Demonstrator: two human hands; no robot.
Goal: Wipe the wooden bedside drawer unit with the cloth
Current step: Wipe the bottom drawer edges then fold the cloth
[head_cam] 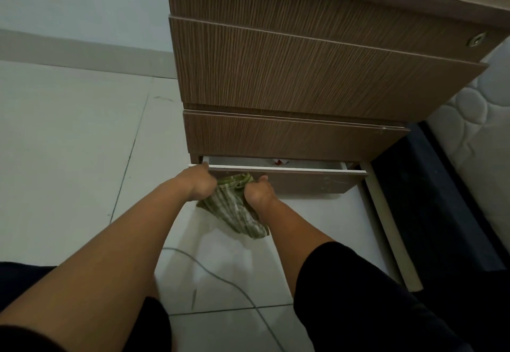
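Pale grey tiled floor [69,130], pale wall with grey skirting behind; brown wood-grain bedside drawer unit [303,75] standing on it at upper right; white quilted mattress [474,119] on dark bed base just right of unit. Three upper drawer fronts shut; round metal lock [476,39] at right end of top front. Bottom drawer [309,183] pulled partly out, white top edge showing; pale lined interior visible with small red-and-white item [281,162] inside, too small to identify. Left hand [199,181] clenched on left end of bottom drawer's top edge, fingers hooked over rim. Right hand [258,191] closed around green-and-white striped cloth [234,208], pressed against lower-drawer front just right of left hand; cloth bunched between both hands, loose end hanging down toward floor. Both forearms bare; dark sleeve on right upper arm. Thin grey cable [220,277] trailing across floor tiles between arms, well clear of cloth.
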